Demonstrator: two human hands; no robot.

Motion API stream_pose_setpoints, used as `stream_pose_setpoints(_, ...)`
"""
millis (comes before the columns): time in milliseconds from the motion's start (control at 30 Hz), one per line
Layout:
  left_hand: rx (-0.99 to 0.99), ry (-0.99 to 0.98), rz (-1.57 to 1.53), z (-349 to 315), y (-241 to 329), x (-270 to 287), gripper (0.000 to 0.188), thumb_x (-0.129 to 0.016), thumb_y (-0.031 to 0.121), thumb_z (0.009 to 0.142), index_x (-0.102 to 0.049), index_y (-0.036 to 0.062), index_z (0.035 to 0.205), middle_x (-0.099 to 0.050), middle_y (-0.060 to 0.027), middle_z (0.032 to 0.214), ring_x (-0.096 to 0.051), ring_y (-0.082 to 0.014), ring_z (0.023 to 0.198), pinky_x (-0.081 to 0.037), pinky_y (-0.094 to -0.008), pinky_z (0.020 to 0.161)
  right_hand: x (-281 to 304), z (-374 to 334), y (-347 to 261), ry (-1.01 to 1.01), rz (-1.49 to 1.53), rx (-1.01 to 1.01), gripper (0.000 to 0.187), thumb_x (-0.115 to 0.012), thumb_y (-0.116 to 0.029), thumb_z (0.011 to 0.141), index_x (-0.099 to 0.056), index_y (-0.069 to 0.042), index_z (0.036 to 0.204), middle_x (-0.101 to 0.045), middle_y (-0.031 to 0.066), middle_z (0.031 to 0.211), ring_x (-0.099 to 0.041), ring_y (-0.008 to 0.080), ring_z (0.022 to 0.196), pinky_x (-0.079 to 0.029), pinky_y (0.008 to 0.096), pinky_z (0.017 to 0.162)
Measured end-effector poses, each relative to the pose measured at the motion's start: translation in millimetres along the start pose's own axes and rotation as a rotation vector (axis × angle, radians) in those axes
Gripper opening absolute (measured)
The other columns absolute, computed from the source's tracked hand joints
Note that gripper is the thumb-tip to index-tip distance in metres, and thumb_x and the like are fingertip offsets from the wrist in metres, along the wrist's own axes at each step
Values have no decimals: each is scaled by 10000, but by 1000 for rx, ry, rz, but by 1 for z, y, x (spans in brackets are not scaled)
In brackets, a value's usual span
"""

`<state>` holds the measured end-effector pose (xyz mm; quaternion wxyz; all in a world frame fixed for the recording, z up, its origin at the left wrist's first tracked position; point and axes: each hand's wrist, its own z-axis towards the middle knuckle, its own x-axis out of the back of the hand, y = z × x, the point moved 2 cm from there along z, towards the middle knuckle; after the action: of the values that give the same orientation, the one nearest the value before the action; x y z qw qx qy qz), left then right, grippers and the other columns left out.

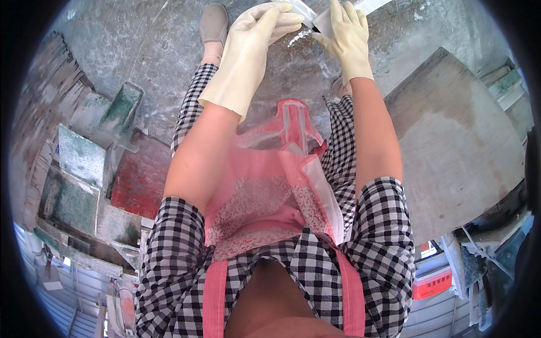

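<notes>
Both my hands wear cream rubber gloves and are close together at the top of the view. My left hand has its fingers bent together at the near end of a pale, shiny strip; its upper part is cut off by the frame's edge. Beside it, my right hand grips a flat grey piece with a dark corner, thumb below and fingers over it. That corner meets or nearly meets the strip. A pale bar shows beyond my right fingers. White crumbs lie on the floor below.
A large worn board stands at my right. Stacked green and grey trays, a red panel and a rough wood pile are at my left. A red box sits lower right. My pink apron hangs over my lap.
</notes>
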<state>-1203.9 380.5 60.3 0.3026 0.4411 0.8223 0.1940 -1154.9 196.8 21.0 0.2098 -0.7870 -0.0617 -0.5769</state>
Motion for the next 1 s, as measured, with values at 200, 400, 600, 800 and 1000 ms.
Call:
stream_pose_setpoints(200, -17, -50, -5, -8, 1, -2, 275, -523, 217, 987, -608, -6, 1125, -688, -135, 1014, -665, -216, 938, -522, -345, 893, -4, -14, 8, 131, 55, 137, 630, -750, -204, 670, -521, 15, 1214, -585, 190, 1197, -496, 330, 1219, -340, 469, 1061)
stream_pose_setpoints(400, 27, -61, -16, -9, -3, -5, 280, -537, 227, 983, -607, -3, 1126, -686, -126, 1014, -664, -204, 932, -524, -334, 881, -8, -22, 12, 155, -2, 175, 585, -715, -194, 704, -532, -4, 1226, -575, 183, 1237, -499, 323, 1223, -349, 483, 1054)
stream_pose_setpoints(600, 47, -69, -21, -7, -4, -4, 282, -541, 231, 981, -603, -1, 1129, -682, -125, 1010, -663, -206, 930, -525, -327, 875, -3, -30, 5, 160, -31, 51, 648, -733, -226, 693, -522, -32, 1274, -514, 188, 1328, -440, 324, 1291, -327, 487, 1072)
stream_pose_setpoints(800, 67, -67, -24, -7, -4, -11, 276, -540, 226, 982, -605, 2, 1128, -681, -127, 1010, -660, -208, 939, -522, -327, 878, -5, -29, 2, 281, 161, -54, 573, -720, -221, 716, -562, -54, 1242, -539, 199, 1299, -470, 343, 1257, -363, 466, 1040)
stream_pose_setpoints(1000, 29, -84, 97, -4, -1, -18, 315, -521, 244, 984, -603, 3, 1169, -691, -134, 1057, -659, -227, 1004, -468, -343, 960, -37, -54, 50, 260, 309, -592, 884, -778, -323, 783, -293, -9, 1452, -386, 206, 1454, -435, 325, 1311, -406, 384, 1056)
